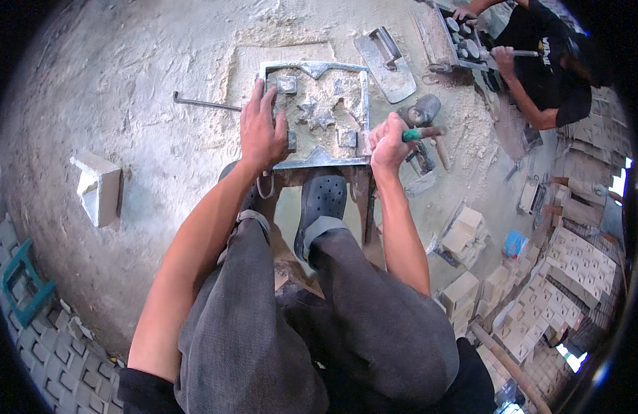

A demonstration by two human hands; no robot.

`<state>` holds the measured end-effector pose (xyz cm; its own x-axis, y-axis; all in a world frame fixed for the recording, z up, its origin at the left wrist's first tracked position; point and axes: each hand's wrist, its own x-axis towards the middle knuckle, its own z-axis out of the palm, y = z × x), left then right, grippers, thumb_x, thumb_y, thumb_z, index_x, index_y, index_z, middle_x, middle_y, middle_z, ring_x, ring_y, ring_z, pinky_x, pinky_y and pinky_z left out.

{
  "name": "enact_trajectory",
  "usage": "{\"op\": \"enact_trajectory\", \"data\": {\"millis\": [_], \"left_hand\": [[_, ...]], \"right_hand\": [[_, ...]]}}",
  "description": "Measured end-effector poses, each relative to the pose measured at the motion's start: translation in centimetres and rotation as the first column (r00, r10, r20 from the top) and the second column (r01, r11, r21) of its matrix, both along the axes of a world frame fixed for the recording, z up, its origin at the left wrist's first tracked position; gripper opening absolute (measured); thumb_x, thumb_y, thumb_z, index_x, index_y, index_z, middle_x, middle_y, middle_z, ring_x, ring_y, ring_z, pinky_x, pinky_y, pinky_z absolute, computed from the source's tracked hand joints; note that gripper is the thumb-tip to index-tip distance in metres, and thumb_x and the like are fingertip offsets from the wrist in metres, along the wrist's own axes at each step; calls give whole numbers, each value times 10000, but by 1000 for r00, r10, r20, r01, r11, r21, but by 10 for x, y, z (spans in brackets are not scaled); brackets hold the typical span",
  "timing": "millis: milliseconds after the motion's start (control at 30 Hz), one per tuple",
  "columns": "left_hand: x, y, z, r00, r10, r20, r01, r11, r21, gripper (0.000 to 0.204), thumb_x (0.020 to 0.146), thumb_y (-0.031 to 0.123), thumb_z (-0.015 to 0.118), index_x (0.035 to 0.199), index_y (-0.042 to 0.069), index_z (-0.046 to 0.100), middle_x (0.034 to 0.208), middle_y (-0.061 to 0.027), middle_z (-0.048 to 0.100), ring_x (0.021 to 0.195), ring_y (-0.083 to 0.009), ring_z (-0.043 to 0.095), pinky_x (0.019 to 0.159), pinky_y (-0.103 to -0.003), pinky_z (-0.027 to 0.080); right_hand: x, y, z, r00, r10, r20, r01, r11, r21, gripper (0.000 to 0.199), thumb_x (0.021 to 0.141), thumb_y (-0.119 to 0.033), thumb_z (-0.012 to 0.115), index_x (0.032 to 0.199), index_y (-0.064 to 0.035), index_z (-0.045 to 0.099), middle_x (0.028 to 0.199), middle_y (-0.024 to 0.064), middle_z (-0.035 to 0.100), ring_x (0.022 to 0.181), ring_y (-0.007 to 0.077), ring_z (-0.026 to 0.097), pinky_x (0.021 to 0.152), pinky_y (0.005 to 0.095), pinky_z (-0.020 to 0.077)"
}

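Note:
A square metal mould frame (366,96) stands in front of my feet, packed with pale powder. Raised metal blocks (286,85) and a star-shaped piece (317,114) show inside it. My left hand (264,131) lies over the frame's left side with its fingers stretched out, holding nothing. At the right side my right hand (388,143) is closed round a short tool with a green-banded handle (421,134). A flat, pale end of this tool (364,143) touches or nearly touches the frame's right rim; its exact kind is unclear.
A hooked metal rod (205,103) juts out left of the frame. A steel float (387,65) and a dark cylindrical mallet head (424,110) lie to the right. Far left sits a pale block (101,190). A co-worker (547,69) handles another mould (464,41) at upper right.

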<state>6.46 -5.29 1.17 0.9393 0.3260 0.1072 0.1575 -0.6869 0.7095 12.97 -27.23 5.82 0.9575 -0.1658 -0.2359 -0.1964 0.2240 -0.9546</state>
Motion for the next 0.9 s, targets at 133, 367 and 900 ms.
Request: {"op": "enact_trajectory", "data": {"millis": [133, 367, 900], "left_hand": [[-7, 3, -4, 1000, -10, -4, 10, 1000, 4, 493, 914, 201, 521, 1371, 39, 426, 1512, -220, 291, 1360, -377, 337, 1132, -462, 235], [3, -5, -2, 999, -21, 33, 21, 1000, -4, 482, 917, 202, 514, 1364, 39, 432, 1505, -233, 299, 1366, -373, 335, 1134, -462, 231], [-2, 2, -4, 1000, -3, 26, 3, 1000, 2, 485, 911, 207, 516, 1357, 30, 440, 1498, -228, 311, 1362, -371, 339, 1126, -460, 243]], "right_hand": [[6, 0, 40, 994, -70, 79, 65, 996, 65, 435, 918, -268, 553, 562, -164, 327, 474, -44, 287, 394, 100, 274, 397, 276, 239], [-1, 2, -13, 986, 131, 101, -92, 940, -328, 401, 952, -242, 537, 587, -119, 423, 513, -26, 406, 437, 83, 374, 434, 252, 297], [2, -8, 30, 928, 261, 266, -258, 965, -50, 452, 992, -358, 489, 636, -108, 365, 588, -21, 343, 464, 84, 356, 402, 248, 257]]}}
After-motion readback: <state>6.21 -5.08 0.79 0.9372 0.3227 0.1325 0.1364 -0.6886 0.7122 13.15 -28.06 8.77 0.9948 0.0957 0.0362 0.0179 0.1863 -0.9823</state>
